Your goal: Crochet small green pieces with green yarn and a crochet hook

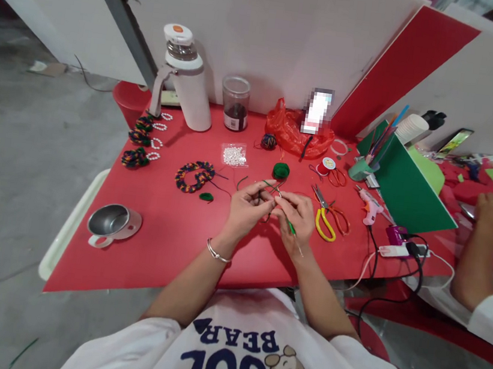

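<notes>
My right hand (pixel 296 215) is closed round a crochet hook (pixel 290 226) with a green handle, its thin tip reaching toward my other hand. Dark yarn (pixel 259 195) is pinched in the fingers of my left hand (pixel 247 207), and a green strand crosses above them. The two hands meet over the red table, so the small piece between the fingertips is mostly hidden. Just beyond them lies a ball of green yarn (pixel 281 171). To the left are a multicoloured crocheted ring (pixel 194 176) and a small green crocheted piece (pixel 206 197).
Yellow-handled scissors (pixel 325 224), a pink glue gun (pixel 369 207) and a power strip (pixel 404 250) lie on the right. A white bottle (pixel 192 93), a jar (pixel 235 103) and a red plastic bag (pixel 287 132) stand behind. A mug (pixel 114 223) is near left. Another person's hands work far right.
</notes>
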### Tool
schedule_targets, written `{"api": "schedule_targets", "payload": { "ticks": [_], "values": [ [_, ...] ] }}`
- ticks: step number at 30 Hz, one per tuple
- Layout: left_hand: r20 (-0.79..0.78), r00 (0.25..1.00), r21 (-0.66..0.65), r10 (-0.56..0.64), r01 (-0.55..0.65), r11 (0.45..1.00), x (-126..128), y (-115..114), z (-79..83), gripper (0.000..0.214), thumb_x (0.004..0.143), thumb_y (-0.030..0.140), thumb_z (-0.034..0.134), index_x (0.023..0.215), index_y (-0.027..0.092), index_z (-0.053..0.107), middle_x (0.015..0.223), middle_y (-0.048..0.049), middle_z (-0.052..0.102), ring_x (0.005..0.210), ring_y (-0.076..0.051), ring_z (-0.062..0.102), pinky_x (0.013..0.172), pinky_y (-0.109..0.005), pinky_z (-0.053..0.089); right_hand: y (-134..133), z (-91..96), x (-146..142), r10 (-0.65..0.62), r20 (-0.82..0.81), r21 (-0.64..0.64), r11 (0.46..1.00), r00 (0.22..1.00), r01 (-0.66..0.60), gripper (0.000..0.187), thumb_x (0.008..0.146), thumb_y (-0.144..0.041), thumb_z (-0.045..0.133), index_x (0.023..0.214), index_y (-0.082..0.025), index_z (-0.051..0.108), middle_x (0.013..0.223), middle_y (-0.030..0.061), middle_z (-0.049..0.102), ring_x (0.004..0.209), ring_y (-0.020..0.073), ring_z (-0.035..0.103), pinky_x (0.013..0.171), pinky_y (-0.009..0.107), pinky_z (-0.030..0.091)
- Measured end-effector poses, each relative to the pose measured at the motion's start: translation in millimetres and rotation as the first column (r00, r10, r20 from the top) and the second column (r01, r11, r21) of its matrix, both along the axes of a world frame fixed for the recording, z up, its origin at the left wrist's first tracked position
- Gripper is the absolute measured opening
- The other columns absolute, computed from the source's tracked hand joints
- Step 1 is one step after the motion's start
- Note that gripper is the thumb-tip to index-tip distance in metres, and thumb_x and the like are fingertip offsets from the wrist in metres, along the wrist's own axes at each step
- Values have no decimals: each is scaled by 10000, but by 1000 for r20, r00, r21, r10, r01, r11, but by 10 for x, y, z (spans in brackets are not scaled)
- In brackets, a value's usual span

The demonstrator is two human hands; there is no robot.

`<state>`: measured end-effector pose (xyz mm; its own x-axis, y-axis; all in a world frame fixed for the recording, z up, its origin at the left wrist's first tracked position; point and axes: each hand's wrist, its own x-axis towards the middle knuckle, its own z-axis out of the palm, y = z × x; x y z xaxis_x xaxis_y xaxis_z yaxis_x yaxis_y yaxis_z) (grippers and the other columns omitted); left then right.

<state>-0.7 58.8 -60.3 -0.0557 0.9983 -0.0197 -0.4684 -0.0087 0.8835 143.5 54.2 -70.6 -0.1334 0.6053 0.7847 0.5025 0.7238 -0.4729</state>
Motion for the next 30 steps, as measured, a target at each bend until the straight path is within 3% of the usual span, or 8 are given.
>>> {"api": "schedule_targets", "payload": {
  "ticks": [2,5,7,9,11,13,18,30],
  "values": [
    [114,990,-42,-85,90,995,-17,17,-9,544,585,276,929,1088,146,764,640,36,638,485,-61,523,459,-183,409,5,-82,-61,-9,-77,21,1000,997,10,243,1001,-443,621,1138,-320,779,1119,80,761,1023,241,693,888,424,580],
    [190,966,-97,-178,199,975,-87,46,-14,521,544,270,959,1017,137,787,622,40,622,425,-14,418,401,-159,279,61,-167,-76,100,-285,-147,978,953,-146,318,1006,-535,567,1091,-310,776,1103,77,761,1033,244,706,882,423,596],
    [157,967,-118,-201,220,968,-136,52,-9,518,538,253,967,1012,132,796,648,19,648,457,-29,466,411,-161,291,140,-180,-3,212,-410,-282,896,887,-344,390,986,-612,551,1047,-301,779,1071,75,764,989,239,719,795,390,603],
    [98,972,-133,-211,223,966,-169,48,-2,535,534,235,969,1030,131,798,684,-2,677,529,-69,558,457,-176,383,236,-164,126,314,-486,-365,775,815,-516,390,974,-624,568,1014,-302,785,1036,65,769,908,221,719,700,349,576],
    [48,970,-140,-237,242,960,-182,38,5,558,540,226,963,1063,129,794,705,-10,692,559,-93,597,488,-200,444,326,-132,269,364,-489,-438,683,793,-584,382,955,-619,610,980,-286,795,1020,68,773,895,220,711,703,346,561],
    [19,965,-140,-260,260,955,-184,29,11,573,546,218,953,1086,124,789,720,-14,702,567,-104,614,497,-212,466,394,-97,388,379,-483,-491,629,789,-603,400,937,-634,631,958,-273,802,1007,70,774,840,207,694,705,346,552],
    [-9,972,-125,-236,233,964,-185,33,15,516,557,196,930,1052,120,802,728,-17,711,628,-111,648,562,-211,504,461,-29,500,410,-510,-516,558,756,-650,367,939,-597,655,924,-265,812,982,68,772,772,183,658,689,332,525],
    [-38,973,-129,-229,223,966,-187,53,-20,494,555,213,912,1030,125,808,698,-2,677,575,-102,609,539,-223,499,539,65,608,504,-505,-523,467,701,-713,359,984,-537,618,893,-236,792,971,77,775,851,204,693,754,346,544]
  ]
}}
